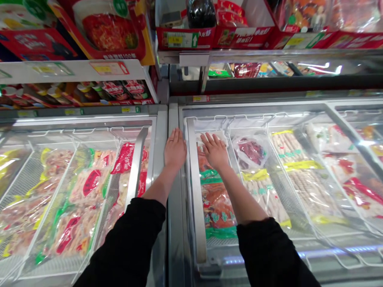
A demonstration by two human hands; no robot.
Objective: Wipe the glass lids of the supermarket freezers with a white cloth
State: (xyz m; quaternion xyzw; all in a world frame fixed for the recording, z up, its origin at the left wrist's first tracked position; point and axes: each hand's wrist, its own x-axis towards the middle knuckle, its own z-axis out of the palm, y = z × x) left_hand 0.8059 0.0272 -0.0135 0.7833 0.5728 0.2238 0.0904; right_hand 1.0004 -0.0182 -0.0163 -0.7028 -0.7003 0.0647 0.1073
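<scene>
My left hand (175, 149) lies flat, fingers stretched out, on the grey frame (174, 223) between two chest freezers. My right hand (214, 150) is also flat and spread, resting on the sliding glass lid (299, 119) of the right freezer, just right of its long metal handle (196, 199). Under that hand lie orange-red packets with green bands (217, 203). Both forearms come out of black sleeves. Neither hand holds anything.
The left freezer (74, 191) holds bagged frozen food in wire baskets under its own handled lid (136, 167). The right freezer shows a bag of dark red meat (251, 151) and pale packets (299, 175). Shelves of red boxes (185, 38) hang above.
</scene>
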